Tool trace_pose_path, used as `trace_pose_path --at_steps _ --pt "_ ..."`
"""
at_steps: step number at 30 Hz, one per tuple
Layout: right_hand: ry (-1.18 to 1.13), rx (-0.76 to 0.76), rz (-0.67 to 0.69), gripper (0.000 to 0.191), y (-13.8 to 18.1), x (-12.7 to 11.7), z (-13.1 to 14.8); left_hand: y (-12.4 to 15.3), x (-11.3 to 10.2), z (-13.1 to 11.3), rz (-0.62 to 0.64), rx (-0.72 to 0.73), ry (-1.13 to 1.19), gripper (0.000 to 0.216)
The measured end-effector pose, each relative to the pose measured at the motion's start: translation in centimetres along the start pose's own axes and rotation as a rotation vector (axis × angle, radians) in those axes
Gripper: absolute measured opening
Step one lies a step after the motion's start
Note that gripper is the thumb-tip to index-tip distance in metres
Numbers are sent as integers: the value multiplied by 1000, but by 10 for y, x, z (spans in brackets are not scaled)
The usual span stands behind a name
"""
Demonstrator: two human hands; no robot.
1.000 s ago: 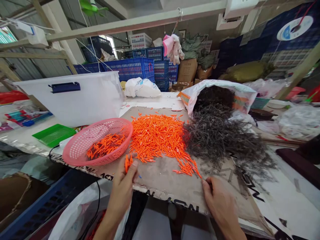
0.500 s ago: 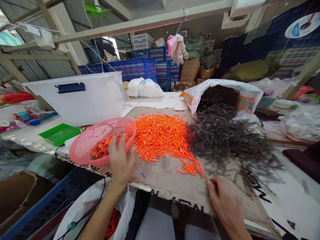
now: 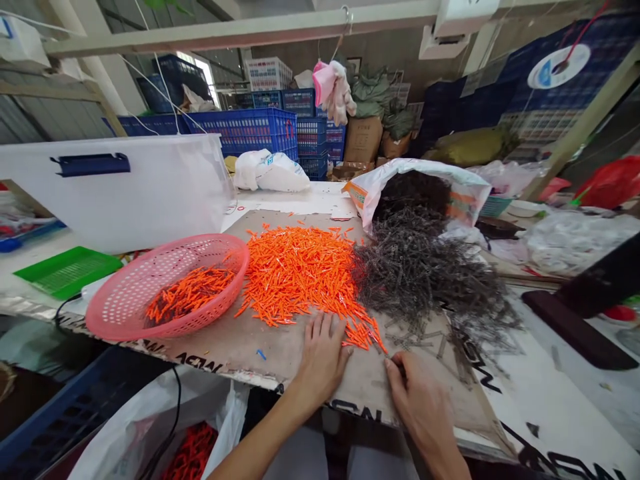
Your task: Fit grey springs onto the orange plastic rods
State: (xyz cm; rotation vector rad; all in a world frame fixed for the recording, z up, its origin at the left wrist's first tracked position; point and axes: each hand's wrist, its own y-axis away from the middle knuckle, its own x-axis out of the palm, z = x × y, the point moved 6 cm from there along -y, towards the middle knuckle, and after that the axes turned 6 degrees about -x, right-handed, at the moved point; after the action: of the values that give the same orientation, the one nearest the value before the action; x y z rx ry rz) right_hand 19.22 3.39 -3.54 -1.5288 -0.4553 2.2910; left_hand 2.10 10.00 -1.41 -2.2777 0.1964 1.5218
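My left hand [image 3: 323, 357] lies palm down on the worktop with its fingers stretched out, their tips at the near edge of a heap of small orange plastic pieces [image 3: 303, 270]. Close on its right, my right hand [image 3: 421, 395] has thumb and forefinger together at the tail of the orange heap; whatever is between them is too small to make out. To the right spreads a pile of thin dark translucent plastic strips [image 3: 425, 257], spilling from a white sack [image 3: 367, 190]. A pink perforated basket [image 3: 117, 300] at left holds more orange pieces with dark parts among them.
Behind the basket stand a green tray [image 3: 67, 272] and a large white plastic bin [image 3: 165, 200]. A white bag [image 3: 120, 427] with red-orange pieces hangs below the table edge. A black stand [image 3: 575, 330] is at right. Gloves [image 3: 340, 93] hang from the beam.
My left hand has moved right, from the pink basket to the worktop beside the orange heap. My right hand stays at the heap's tail. The view has turned slightly right.
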Motion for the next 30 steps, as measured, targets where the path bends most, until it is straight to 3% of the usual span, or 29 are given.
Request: trace_pose_path --at_steps 7,12,17,25,30 --pt "-1 20 17 31 0 0 -2 0 0 -1 16 0 -9 47" --pt "4 45 42 29 -1 0 -1 -1 0 0 -44 -18 -47 53" --pt "-8 62 61 26 -1 3 -2 -1 6 -4 23 34 -94 47" --pt "3 66 67 25 0 1 -1 6 -2 -9 24 84 -28 37" --pt "10 34 44 27 -1 0 1 6 -3 -11 22 126 -37 53"
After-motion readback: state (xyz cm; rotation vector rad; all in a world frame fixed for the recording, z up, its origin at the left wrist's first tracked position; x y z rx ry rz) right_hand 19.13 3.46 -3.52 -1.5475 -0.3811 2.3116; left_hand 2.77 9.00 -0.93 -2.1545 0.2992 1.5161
